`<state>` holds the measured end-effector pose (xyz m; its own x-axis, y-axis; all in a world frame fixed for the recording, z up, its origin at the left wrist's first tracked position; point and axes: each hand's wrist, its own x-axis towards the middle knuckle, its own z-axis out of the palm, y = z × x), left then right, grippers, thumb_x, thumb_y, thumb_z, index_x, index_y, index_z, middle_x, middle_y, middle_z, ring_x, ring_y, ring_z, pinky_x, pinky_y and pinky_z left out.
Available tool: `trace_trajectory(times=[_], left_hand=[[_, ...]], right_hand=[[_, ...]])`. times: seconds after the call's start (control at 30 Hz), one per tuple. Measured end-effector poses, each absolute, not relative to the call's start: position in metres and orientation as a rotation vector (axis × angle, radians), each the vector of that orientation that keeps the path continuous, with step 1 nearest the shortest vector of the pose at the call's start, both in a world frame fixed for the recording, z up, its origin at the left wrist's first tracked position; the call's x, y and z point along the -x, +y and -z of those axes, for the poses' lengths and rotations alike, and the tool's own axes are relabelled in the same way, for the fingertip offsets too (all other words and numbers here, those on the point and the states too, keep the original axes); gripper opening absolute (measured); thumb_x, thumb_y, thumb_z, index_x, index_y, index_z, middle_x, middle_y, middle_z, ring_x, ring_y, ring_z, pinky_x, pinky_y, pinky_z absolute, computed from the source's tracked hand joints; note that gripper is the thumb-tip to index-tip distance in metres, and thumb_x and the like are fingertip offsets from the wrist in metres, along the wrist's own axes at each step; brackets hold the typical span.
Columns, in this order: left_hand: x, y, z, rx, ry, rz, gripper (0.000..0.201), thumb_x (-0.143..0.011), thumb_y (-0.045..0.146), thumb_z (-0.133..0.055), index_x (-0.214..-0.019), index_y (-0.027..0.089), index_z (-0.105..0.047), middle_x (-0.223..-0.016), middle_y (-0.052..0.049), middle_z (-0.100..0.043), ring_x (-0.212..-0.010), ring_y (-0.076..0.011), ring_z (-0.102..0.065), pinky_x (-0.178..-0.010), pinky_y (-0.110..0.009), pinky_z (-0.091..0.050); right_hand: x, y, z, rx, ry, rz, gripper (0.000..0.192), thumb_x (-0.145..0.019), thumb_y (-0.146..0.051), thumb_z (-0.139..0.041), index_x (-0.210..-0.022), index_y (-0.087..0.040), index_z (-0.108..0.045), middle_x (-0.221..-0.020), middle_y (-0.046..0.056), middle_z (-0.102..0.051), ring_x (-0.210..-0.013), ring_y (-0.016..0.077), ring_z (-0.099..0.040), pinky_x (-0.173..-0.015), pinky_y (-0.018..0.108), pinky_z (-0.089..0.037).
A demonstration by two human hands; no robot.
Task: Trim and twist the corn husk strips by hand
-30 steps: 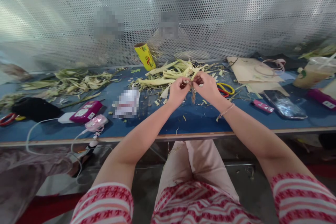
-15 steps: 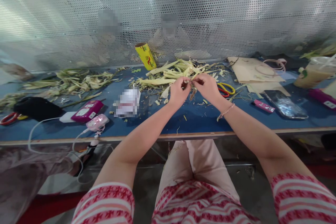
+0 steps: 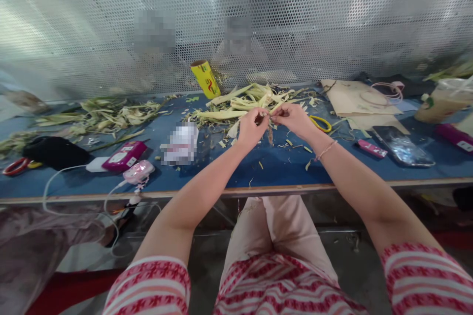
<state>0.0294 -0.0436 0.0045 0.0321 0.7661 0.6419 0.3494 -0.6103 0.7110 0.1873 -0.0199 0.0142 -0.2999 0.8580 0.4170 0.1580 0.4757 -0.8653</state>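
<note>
My left hand [image 3: 251, 129] and my right hand [image 3: 293, 119] meet over the blue table [image 3: 229, 167], fingertips pinched together on a thin strip of dried leaf [image 3: 270, 133] that hangs down between them. Just behind the hands lies a pile of pale yellow-green leaf strips [image 3: 244, 101]. Yellow-handled scissors [image 3: 320, 123] lie on the table right of my right hand. A thin bracelet sits on my right wrist.
A yellow roll [image 3: 205, 78] leans on the perforated metal screen [image 3: 236, 24]. Another leaf pile [image 3: 107, 113] lies far left. Pink power bank [image 3: 119, 155], pink device [image 3: 137, 172] with cable, black pouch [image 3: 55, 151] at left. Phone [image 3: 402, 145], paper bag [image 3: 354, 98], drink cup [image 3: 439, 103] at right.
My right hand has turned and drawn slightly right, uncovering the scissors; the leaf strip stays pinched between both hands. The view has barely shifted.
</note>
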Motion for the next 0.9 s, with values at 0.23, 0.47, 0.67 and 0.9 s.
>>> trace_trajectory(times=[0.23,0.47,0.67,0.9], left_hand=[[-0.027,-0.043,-0.004,-2.003,1.091,-1.563,0.003,-0.079,0.018,-0.058,-0.079,0.02,-0.06,-0.065,0.002,-0.058,-0.056,-0.0101,-0.05,-0.058,-0.024,-0.04],[-0.028,-0.042,-0.004,-2.008,1.102,-1.588,0.005,-0.077,0.016,-0.059,-0.078,0.02,-0.061,-0.064,0.001,-0.059,-0.058,-0.0106,-0.05,-0.061,-0.025,-0.041],[-0.03,-0.046,-0.007,-1.875,1.118,-1.57,0.003,-0.077,0.016,-0.06,-0.076,0.019,-0.06,-0.06,0.003,-0.055,-0.053,-0.0091,-0.046,-0.055,-0.023,-0.038],[-0.032,-0.044,-0.006,-1.697,1.026,-1.561,0.004,-0.08,0.016,-0.061,-0.077,0.019,-0.059,-0.06,0.003,-0.056,-0.056,-0.0092,-0.052,-0.058,-0.023,-0.042]], right_hand=[[-0.19,-0.022,-0.017,0.861,-1.699,-1.074,0.029,-0.06,-0.035,-0.081,-0.072,-0.017,-0.063,-0.064,-0.001,-0.06,-0.062,0.0112,-0.056,-0.063,0.03,-0.051],[-0.191,-0.023,-0.02,0.874,-1.709,-1.057,0.019,-0.062,-0.028,-0.077,-0.072,-0.017,-0.065,-0.066,0.0,-0.064,-0.063,0.0119,-0.058,-0.067,0.033,-0.052],[-0.185,-0.026,-0.019,0.94,-1.747,-0.807,0.008,-0.069,-0.021,-0.067,-0.068,-0.017,-0.06,-0.063,0.0,-0.063,-0.06,0.0133,-0.058,-0.062,0.03,-0.048],[-0.181,-0.034,-0.023,0.921,-1.723,-0.75,0.013,-0.071,-0.024,-0.069,-0.069,-0.018,-0.057,-0.065,0.001,-0.06,-0.063,0.0149,-0.058,-0.064,0.031,-0.048]])
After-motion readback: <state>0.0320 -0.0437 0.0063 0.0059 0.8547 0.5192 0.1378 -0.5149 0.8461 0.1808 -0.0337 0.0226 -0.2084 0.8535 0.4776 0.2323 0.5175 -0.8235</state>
